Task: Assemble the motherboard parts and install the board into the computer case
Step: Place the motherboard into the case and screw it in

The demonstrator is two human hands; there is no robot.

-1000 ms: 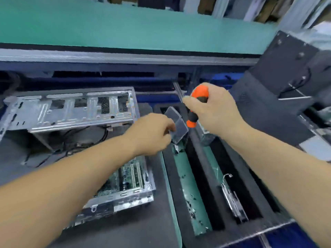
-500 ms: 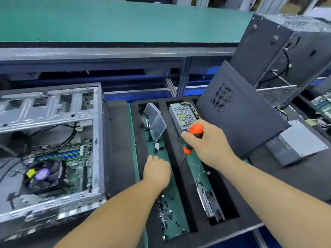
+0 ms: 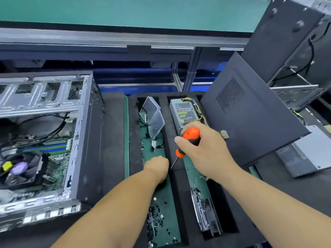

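The computer case (image 3: pixel 44 104) has a bare, dull-silver sheet-metal frame with perforated vents; its outer wall is matt black. Inside it, the motherboard (image 3: pixel 57 169) is green with a slight sheen. Right of the case, the foam tray (image 3: pixel 114 140) is matt black and soft-looking, lined with smooth green mat. In the tray, the clear plastic box (image 3: pixel 154 115) is glossy. The screwdriver (image 3: pixel 188 140) has a smooth orange-and-black plastic handle and a thin metal shaft. The side panel (image 3: pixel 250 111) is matt dark-grey painted metal.

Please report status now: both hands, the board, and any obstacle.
Right hand grips orange screwdriver. Left hand down in screw tray, fingers hidden. Motherboard sits in open case. No obstacle visible.
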